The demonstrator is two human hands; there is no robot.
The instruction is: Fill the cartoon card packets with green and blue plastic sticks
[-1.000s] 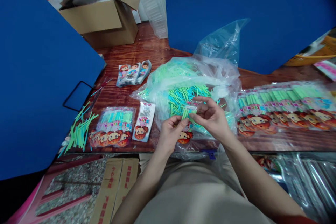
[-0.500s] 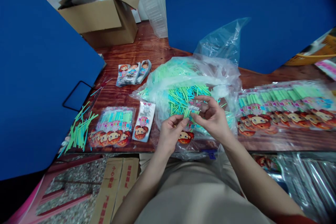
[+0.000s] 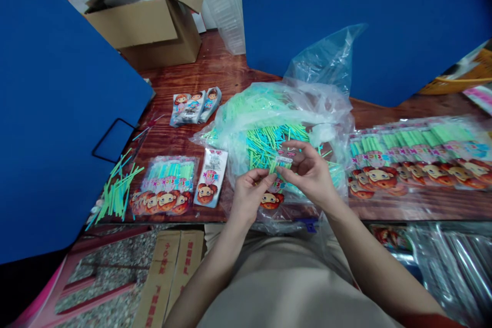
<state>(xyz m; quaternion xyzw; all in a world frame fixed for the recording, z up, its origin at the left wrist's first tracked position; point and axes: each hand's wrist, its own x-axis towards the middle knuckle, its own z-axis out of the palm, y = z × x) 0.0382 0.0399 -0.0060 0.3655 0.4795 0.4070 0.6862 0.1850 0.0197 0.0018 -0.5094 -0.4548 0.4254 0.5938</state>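
Note:
A small printed clear packet (image 3: 272, 200) with green sticks in it is between my hands, in front of a big clear plastic bag (image 3: 265, 107). My left hand (image 3: 251, 192) pinches the packet's left side between thumb and fingers. At its upper right edge, my right hand (image 3: 309, 169) grips the packet with thumb and fingertips. Loose green and blue sticks (image 3: 269, 143) fill the opened bag behind my fingers. To the left lies a stack of flat printed packets (image 3: 210, 177), close to my left hand.
Filled stick packets (image 3: 165, 184) overlap at left, beside loose sticks (image 3: 117, 192) at the table edge. More filled packets (image 3: 415, 159) line the right side. Behind are bundled printed packets (image 3: 196, 106), a cardboard box (image 3: 154, 28) and blue panels (image 3: 346, 15).
Almost nothing differs. Both hands keep hold of the packet, and the right fingers have shifted slightly at its upper edge.

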